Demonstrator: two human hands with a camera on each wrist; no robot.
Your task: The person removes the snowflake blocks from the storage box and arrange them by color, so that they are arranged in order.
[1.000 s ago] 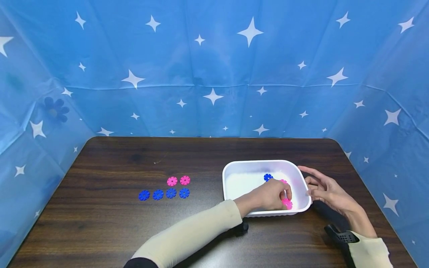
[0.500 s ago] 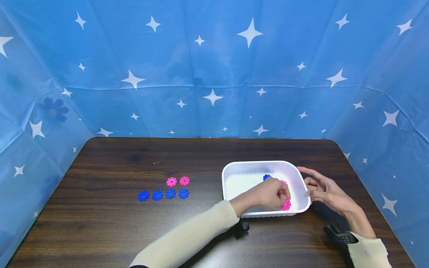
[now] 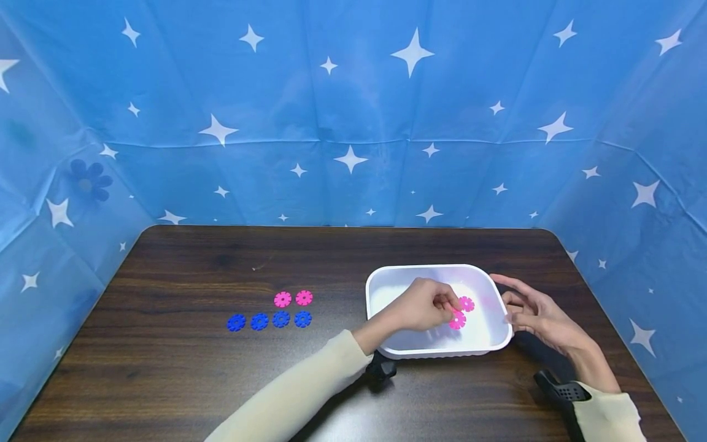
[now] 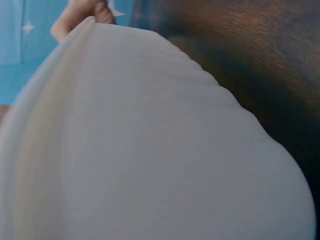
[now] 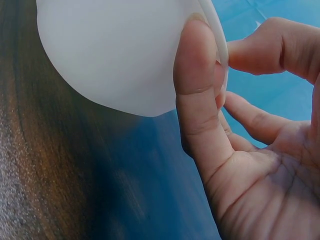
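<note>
My left hand (image 3: 422, 304) is inside the white tray (image 3: 439, 353), its thumb and fingertips pinching a pink notched disc (image 3: 457, 320). Beside that disc, on the tray floor, lies another pink disc (image 3: 466, 304). My right hand (image 3: 544, 319) grips the tray's right rim; the right wrist view shows the right hand (image 5: 270, 145) with its thumb on the near side of the white wall (image 5: 115, 55) and fingers on the other. In the left wrist view the tray's rippled white side (image 4: 150, 130) fills most of the picture. My left hand hides part of the tray floor.
On the brown table (image 3: 166, 380), left of the tray, two pink discs (image 3: 293, 298) lie side by side above a row of several blue discs (image 3: 259, 321). A blue cloth with white stars (image 3: 353, 123) hangs behind the table and at both sides.
My left hand has moved left and slightly back in the tray, and the pinched pink disc has moved with it. The blue disc in the tray is now out of sight. My right hand stays put.
</note>
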